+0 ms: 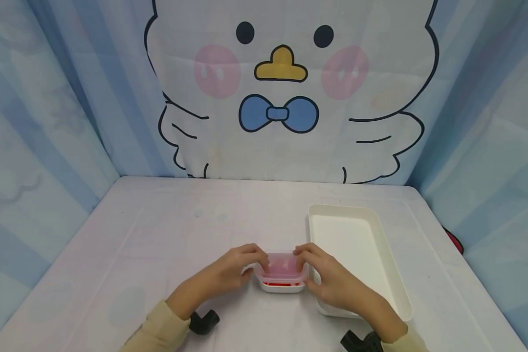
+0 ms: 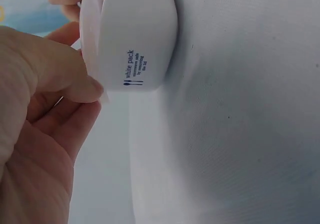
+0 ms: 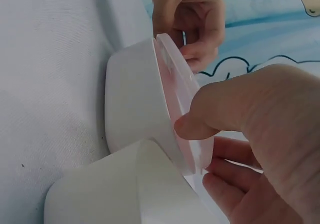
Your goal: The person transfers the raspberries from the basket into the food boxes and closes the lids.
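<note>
A small white food container (image 1: pixel 282 289) stands at the near middle of the table, with something red showing just under the front of its lid. Its translucent pink lid (image 1: pixel 283 265) lies over the top, and a gap shows between lid and rim in the right wrist view. My left hand (image 1: pixel 239 266) pinches the lid's left edge between thumb and fingers. On the opposite side, my right hand (image 1: pixel 330 276) holds the lid's right edge, thumb (image 3: pixel 192 128) at the near side. Blue print reading "white pack" marks the container's wall (image 2: pixel 142 23) in the left wrist view.
A shallow white rectangular tray (image 1: pixel 347 244) stands right beside the container, partly under my right forearm. White cloth covers the table (image 1: pixel 158 244). Blue and white curtains (image 1: pixel 39 146) enclose it at the back and sides. A small red item (image 1: pixel 454 240) shows at the right edge.
</note>
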`<state>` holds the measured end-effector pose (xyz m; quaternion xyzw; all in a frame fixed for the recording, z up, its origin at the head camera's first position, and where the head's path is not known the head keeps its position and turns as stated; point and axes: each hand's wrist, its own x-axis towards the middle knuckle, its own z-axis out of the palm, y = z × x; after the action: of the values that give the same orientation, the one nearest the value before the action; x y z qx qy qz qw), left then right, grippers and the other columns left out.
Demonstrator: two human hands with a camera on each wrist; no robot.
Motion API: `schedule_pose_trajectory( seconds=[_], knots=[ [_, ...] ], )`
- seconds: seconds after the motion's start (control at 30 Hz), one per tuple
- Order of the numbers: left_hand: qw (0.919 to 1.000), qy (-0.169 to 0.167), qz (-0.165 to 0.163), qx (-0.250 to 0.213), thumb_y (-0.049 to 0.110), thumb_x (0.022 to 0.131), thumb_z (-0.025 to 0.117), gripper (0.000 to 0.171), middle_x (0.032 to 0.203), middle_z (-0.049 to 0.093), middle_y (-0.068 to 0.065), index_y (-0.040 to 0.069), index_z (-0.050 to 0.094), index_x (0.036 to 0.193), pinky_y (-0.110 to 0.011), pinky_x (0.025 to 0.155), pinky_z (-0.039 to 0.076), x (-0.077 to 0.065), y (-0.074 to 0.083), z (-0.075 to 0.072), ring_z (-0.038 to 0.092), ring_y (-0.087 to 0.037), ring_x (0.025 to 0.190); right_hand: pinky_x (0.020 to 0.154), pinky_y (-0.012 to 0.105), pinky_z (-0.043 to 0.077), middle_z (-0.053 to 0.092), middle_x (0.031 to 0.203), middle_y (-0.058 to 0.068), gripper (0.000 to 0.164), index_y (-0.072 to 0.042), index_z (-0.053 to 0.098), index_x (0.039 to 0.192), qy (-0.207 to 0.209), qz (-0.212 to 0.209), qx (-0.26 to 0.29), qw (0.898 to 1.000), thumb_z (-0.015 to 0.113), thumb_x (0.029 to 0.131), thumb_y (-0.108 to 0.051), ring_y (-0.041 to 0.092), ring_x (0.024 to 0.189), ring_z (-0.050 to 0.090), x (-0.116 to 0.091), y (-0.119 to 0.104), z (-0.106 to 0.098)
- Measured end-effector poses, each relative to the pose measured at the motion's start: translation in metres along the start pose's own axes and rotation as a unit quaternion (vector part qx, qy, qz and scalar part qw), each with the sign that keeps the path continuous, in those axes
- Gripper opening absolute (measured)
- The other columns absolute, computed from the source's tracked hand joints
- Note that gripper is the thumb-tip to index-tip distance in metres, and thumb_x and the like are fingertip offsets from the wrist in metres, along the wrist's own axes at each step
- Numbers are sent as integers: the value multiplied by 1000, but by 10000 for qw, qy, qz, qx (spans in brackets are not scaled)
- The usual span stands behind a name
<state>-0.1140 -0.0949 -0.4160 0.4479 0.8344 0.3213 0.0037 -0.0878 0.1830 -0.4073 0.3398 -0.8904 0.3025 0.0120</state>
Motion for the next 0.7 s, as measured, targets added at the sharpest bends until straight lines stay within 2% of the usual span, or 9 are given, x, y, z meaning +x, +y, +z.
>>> schedule_pose_trajectory(
  seconds=[0.1, 0.23, 0.27, 0.37, 0.43, 0.5, 0.7],
  knots=[
    [9998, 57, 41, 179, -14, 85, 60, 35, 116, 62, 0, 11, 66, 108, -27, 98, 54, -1, 4, 4, 61, -14, 112, 97, 38, 55, 55, 131, 5, 31, -19, 55, 98, -26, -63, -209, 9998, 72, 78, -1, 18, 118, 59, -3, -1, 2],
    [9974, 348, 186, 610, 3, 90, 66, 26, 124, 59, -4, 9, 66, 116, -32, 99, 53, -2, 8, 14, 57, -18, 117, 95, 38, 55, 54, 133, 7, 34, -18, 56, 102, 120, -90, -457, 9988, 81, 78, -16, 17, 117, 58, -5, 0, 6],
    [9962, 420, 233, 730, 9, 91, 69, 29, 127, 58, -5, 9, 65, 119, -33, 101, 53, -2, 8, 16, 56, -19, 120, 95, 40, 55, 54, 133, 7, 37, -18, 57, 103, 195, -93, -506, 9985, 83, 77, -19, 19, 117, 58, -5, 0, 7],
    [9894, 542, 367, 1296, 28, 88, 76, 50, 138, 55, -12, 5, 60, 130, -38, 105, 51, -1, 10, 25, 51, -26, 129, 96, 45, 55, 54, 136, 12, 41, -16, 59, 106, 411, -151, -722, 9964, 86, 75, -25, 26, 122, 58, -5, 0, 11],
    [9844, 442, 329, 1669, 37, 87, 76, 63, 146, 50, -14, 3, 55, 136, -42, 108, 47, 0, 11, 29, 46, -30, 136, 98, 46, 54, 55, 138, 15, 43, -15, 60, 107, 489, -212, -841, 9950, 86, 75, -26, 30, 125, 57, -5, 0, 13],
    [9780, 282, 263, 2051, 41, 89, 72, 69, 152, 45, -17, 0, 51, 140, -45, 111, 44, 1, 13, 33, 42, -33, 141, 99, 47, 53, 56, 138, 17, 46, -13, 61, 110, 532, -300, -992, 9932, 86, 75, -27, 31, 125, 57, -5, 0, 14],
    [9634, -113, 107, 2677, 38, 99, 58, 66, 156, 38, -23, -6, 42, 146, -47, 116, 37, 2, 22, 40, 36, -38, 145, 99, 44, 53, 59, 134, 17, 53, -7, 61, 117, 652, -518, -1274, 9883, 87, 74, -26, 29, 122, 59, -4, -2, 14]
  ],
)
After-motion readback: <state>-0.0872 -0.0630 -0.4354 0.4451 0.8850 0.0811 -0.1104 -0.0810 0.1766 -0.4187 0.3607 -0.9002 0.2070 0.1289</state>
